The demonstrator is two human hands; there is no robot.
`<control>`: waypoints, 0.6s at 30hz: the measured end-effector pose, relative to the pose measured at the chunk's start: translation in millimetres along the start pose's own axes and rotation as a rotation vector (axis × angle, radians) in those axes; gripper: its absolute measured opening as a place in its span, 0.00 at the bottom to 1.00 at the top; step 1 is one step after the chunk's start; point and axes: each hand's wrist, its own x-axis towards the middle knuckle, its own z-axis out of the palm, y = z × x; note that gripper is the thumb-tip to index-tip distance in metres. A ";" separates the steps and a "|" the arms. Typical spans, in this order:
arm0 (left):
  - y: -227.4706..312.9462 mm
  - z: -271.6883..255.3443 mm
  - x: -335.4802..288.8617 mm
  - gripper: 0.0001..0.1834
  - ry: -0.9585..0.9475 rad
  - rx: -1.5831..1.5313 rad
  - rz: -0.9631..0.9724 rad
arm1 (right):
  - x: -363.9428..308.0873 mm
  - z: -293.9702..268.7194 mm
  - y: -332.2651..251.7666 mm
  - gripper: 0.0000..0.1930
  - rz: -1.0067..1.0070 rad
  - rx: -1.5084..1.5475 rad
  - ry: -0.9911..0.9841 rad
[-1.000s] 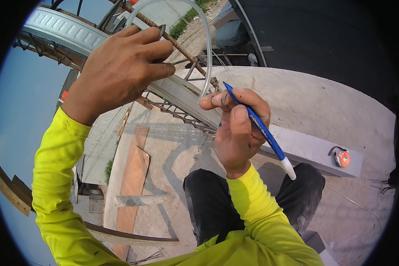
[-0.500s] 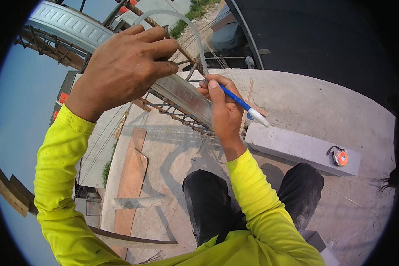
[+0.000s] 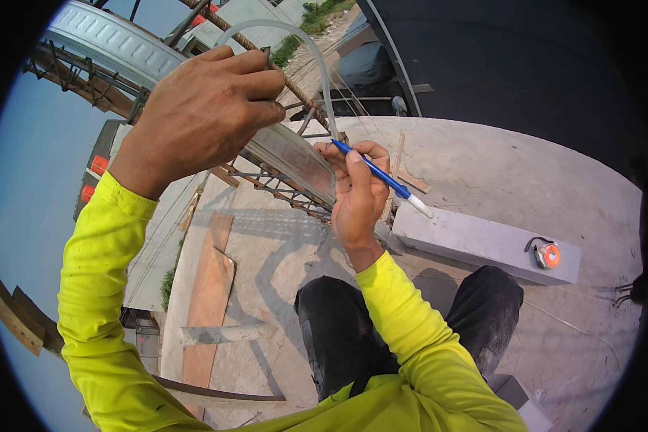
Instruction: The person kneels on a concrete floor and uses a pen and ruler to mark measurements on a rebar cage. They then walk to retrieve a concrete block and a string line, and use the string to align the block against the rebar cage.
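Note:
My left hand (image 3: 209,108) is closed, fingers curled, beside a ribbed steel bar (image 3: 295,90). A small dark piece sticks up past its fingertips; what lies inside the grip is hidden. From behind its knuckles a clear flexible tube (image 3: 317,54) arcs over and comes down beside my right hand (image 3: 360,194). That hand pinches a blue pen (image 3: 378,173) with a white end, its blue tip next to the tube's lower part. Under both hands a translucent, flat-faced long strip (image 3: 295,158) lies along the steel lattice.
A pale block (image 3: 482,241) lies to the right, carrying a tape measure (image 3: 546,254) with an orange centre. Wooden boards (image 3: 209,302) rest on the concrete floor (image 3: 511,165) at left. More rebar and a ribbed metal channel (image 3: 115,43) run off to the upper left, beyond the slab edge.
My right hand has shifted slightly down and left, its fingers loosening around the pen. The pen's blue tip now shows beside the tube. My left hand has barely moved.

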 end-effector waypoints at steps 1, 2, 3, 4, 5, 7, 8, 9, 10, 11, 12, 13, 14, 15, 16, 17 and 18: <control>-0.4 0.6 0.1 0.07 0.011 -0.006 0.003 | 0.6 -0.6 0.7 0.08 0.006 -0.002 -0.004; -0.5 1.1 0.1 0.07 0.016 -0.001 0.004 | 1.1 -1.2 1.2 0.07 0.011 -0.005 -0.009; -0.3 1.4 -0.2 0.06 0.030 -0.012 0.005 | 0.9 -1.4 1.8 0.07 -0.003 -0.048 -0.013; -0.3 1.6 -0.4 0.06 0.036 -0.011 0.003 | 0.7 -1.4 2.4 0.08 -0.017 -0.089 -0.018; -0.1 1.8 -0.5 0.05 0.031 -0.003 0.002 | 0.0 -1.5 2.8 0.08 -0.028 -0.132 -0.025; -0.3 2.2 -0.5 0.04 0.042 -0.015 -0.001 | -1.5 -1.8 3.6 0.10 -0.068 -0.191 -0.043; -0.4 2.6 -0.6 0.04 0.042 -0.012 -0.002 | -2.4 -2.2 4.0 0.11 -0.086 -0.222 -0.049; -0.2 3.1 -0.6 0.04 0.044 -0.014 -0.007 | -3.2 -2.9 4.3 0.11 -0.089 -0.250 -0.058; -0.2 3.6 -0.6 0.03 0.045 -0.011 -0.011 | -4.1 -3.7 4.6 0.11 -0.092 -0.278 -0.062; 0.0 4.1 -0.6 0.03 0.045 -0.002 -0.014 | -4.7 -4.8 4.8 0.11 -0.096 -0.305 -0.066; 0.3 4.8 -0.8 0.03 0.045 0.000 -0.018 | -5.3 -6.2 4.8 0.11 -0.100 -0.334 -0.077; 0.4 5.4 -0.7 0.03 0.043 0.009 -0.020 | -5.9 -8.1 4.4 0.11 -0.104 -0.361 -0.087; 0.7 6.0 -0.7 0.03 0.038 0.022 -0.021 | -6.5 -10.3 3.9 0.11 -0.107 -0.388 -0.096; 1.0 6.4 -0.8 0.03 0.049 0.016 -0.018 | -7.5 -12.5 3.5 0.11 -0.109 -0.410 -0.097; 1.1 6.6 -0.8 0.03 0.058 0.014 -0.015 | -8.7 -15.2 3.1 0.10 -0.111 -0.432 -0.098; 1.2 6.8 -0.7 0.03 0.066 0.017 -0.012 | -10.2 -18.0 2.6 0.10 -0.112 -0.455 -0.098; 1.3 6.9 -0.7 0.03 0.068 0.013 -0.011 | -12.1 -21.0 2.3 0.10 -0.105 -0.470 -0.090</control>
